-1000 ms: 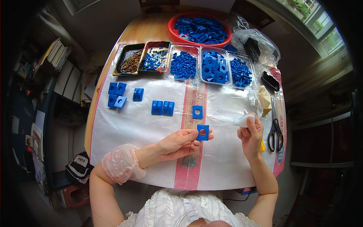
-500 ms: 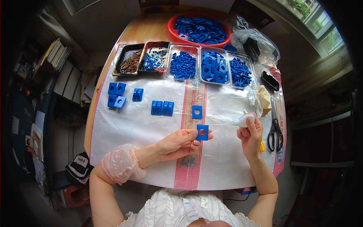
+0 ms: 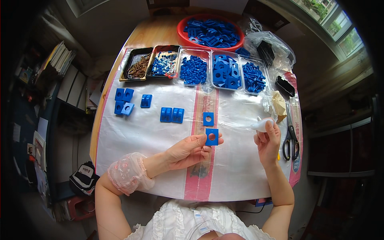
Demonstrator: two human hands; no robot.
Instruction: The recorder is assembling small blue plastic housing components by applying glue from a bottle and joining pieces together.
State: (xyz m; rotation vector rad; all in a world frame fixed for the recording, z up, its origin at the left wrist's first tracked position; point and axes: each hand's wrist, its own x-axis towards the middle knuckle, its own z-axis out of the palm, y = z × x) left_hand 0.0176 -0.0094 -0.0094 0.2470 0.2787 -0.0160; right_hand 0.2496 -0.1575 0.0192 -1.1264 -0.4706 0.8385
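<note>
Surface (image 3: 160, 160) first: round wood top under a white plastic sheet with a pink stripe down the middle. Red bowl (image 3: 182, 34) of blue parts sits at the far edge, then a row of trays (image 3: 192, 70) with brown screws, small hardware and more blue pieces. Clear bag (image 3: 270, 48) of black parts at far right, scissors (image 3: 291, 138) near your right wrist. Loose blue blocks (image 3: 124, 102) lie left of centre, a pair (image 3: 172, 115) in the middle, one holed square (image 3: 208, 119) on the stripe.

Your left hand (image 3: 186, 151) is partly closed, fingertips pinching a blue square plate (image 3: 211, 137) with a round hole, raised just above the stripe. Looks like light, stiff, smooth plastic, so grip it by the flat edges, not through the hole. Your right hand (image 3: 268, 144) is curled around a small white tube-like thing (image 3: 262, 125), nozzle pointing left; likely soft, so hold its body lightly.
</note>
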